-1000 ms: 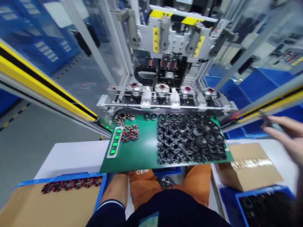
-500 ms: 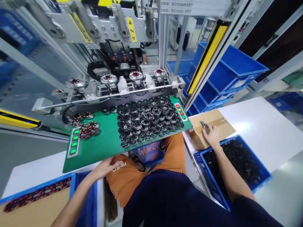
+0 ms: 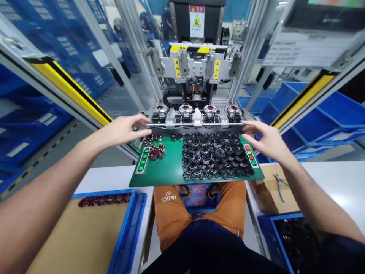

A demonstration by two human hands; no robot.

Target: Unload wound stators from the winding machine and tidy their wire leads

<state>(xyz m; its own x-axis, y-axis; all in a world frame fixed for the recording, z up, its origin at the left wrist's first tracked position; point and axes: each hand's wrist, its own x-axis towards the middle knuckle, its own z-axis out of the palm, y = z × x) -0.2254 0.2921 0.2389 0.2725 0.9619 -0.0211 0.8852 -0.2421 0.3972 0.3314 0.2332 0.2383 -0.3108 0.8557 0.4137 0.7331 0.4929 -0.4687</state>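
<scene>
Both my arms are stretched forward over the green tabletop (image 3: pixel 168 173), one to each end of the fixture row (image 3: pixel 196 113) at the mouth of the machine. Four round nests stand there side by side, each with a wound part seated in it, and the steel rail (image 3: pixel 196 124) runs across in front of them.

My left hand (image 3: pixel 122 130) is empty, palm down, its fingers loosely extended, with the tips at the left end of the rail. My right hand (image 3: pixel 266 140) is empty too, its fingers spread and slightly curled, with the tips just short of the right end. Whether either hand touches metal I cannot tell.

I judge this to be the reach-in at the nests, with nothing gripped yet. A grasp from here calls for both hands to close evenly on the outer nests without brushing the rail.

The heap of black rings (image 3: pixel 215 154) lies under my right wrist, and the few wound rings (image 3: pixel 155 152) lie under my left. The pliers (image 3: pixel 281 185) lie on the cardboard box (image 3: pixel 264 190) to my right.
</scene>
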